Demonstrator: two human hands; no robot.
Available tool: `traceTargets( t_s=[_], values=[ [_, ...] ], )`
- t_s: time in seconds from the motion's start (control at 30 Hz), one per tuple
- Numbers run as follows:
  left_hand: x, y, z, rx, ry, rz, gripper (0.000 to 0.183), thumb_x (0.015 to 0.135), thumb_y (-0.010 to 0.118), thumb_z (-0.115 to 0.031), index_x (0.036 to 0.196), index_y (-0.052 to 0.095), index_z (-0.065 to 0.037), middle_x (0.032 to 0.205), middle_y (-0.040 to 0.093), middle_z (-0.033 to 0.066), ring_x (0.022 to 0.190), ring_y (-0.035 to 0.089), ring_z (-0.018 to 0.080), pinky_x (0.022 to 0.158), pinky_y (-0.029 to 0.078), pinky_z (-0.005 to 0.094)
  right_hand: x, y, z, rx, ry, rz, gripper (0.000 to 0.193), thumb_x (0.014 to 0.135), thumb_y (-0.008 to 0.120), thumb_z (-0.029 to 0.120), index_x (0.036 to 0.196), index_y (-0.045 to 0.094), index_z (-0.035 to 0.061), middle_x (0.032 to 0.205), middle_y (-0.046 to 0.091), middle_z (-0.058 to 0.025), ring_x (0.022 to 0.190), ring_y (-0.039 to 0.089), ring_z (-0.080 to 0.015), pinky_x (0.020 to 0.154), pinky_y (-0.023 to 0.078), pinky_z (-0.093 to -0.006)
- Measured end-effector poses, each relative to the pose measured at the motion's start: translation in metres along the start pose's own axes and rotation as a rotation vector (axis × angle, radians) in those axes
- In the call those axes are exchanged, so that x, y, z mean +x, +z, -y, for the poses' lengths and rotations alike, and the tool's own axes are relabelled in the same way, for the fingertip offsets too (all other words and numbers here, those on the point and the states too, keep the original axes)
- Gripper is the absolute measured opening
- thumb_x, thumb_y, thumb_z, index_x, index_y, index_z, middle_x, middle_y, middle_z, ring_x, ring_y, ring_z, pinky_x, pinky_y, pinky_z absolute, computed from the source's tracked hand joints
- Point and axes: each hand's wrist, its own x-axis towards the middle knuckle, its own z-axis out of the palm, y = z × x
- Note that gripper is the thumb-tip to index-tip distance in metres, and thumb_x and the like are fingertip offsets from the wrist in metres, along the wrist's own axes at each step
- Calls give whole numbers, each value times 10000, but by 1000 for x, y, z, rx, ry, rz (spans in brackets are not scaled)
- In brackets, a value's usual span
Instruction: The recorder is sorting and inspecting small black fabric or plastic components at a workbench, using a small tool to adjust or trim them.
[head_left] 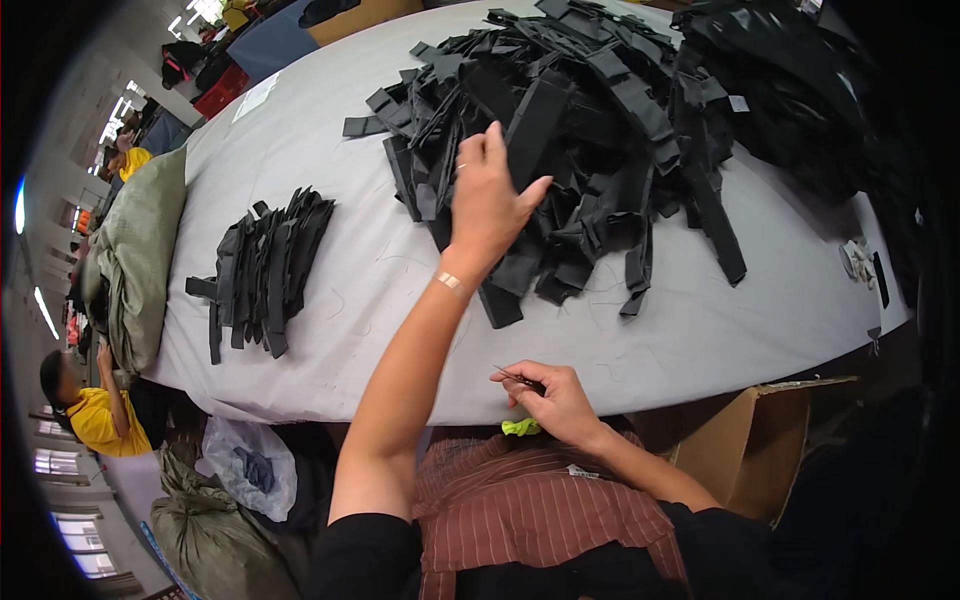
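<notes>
Black fabric strips, heaped beneath and beyond the fingers of the left hand; small pointed tool in the right hand.

Containers: open cardboard box, right of and below the right fingers, contents indistinguishable; clear plastic bag, far left of them, dark cloth inside; olive sack, gathered at the neck, below that bag. Strips: flat, matt black, folded, tangled, partly covered by the left hand. Left thumb spread wide from its fingers; right fingers pinched narrow round the tool. Smaller strip bundle: left of the left fingers, roughly aligned. Also: pale table covering with loose threads; yellow-green item just below the right fingers.
</notes>
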Motion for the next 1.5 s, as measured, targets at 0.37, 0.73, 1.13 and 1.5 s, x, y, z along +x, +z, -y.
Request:
traceTargets(
  t_s=[0.37, 0.73, 1.13, 1.5],
  values=[
    [-34, -54, 13, -270, -175, 157, 604, 707, 655, 78, 1279, 503, -42, 1067, 569, 111, 997, 566, 248, 899, 444, 311, -31, -45, 19, 41, -92, -186, 173, 933, 552, 58, 1034, 674, -11, 713, 594, -6, 680, 549, -58, 627, 436, -209],
    [-118, -130, 12, 102, 109, 320, 565, 587, 566, 101, 1102, 638, -119, 972, 626, 21, 858, 530, 231, 783, 357, 339, 28, -67, 83, -518, -501, -390, 328, 817, 708, 146, 1133, 642, 87, 877, 640, -64, 758, 608, -201, 701, 480, -292],
    [-188, -142, -2, 31, -145, 491, 662, 551, 654, 45, 1193, 592, -105, 960, 606, 57, 910, 529, 245, 836, 361, 355, 41, -17, 57, -838, -273, -132, 219, 856, 666, 208, 1049, 692, 110, 811, 636, -56, 695, 601, -214, 622, 459, -314],
    [-219, -148, -11, 0, -143, 514, 693, 562, 704, 32, 1230, 583, -106, 964, 586, 60, 908, 526, 249, 847, 349, 354, 31, -6, 36, -952, -128, -42, 197, 849, 650, 238, 959, 717, 90, 809, 695, -89, 632, 620, -252, 618, 471, -344]
  ],
)
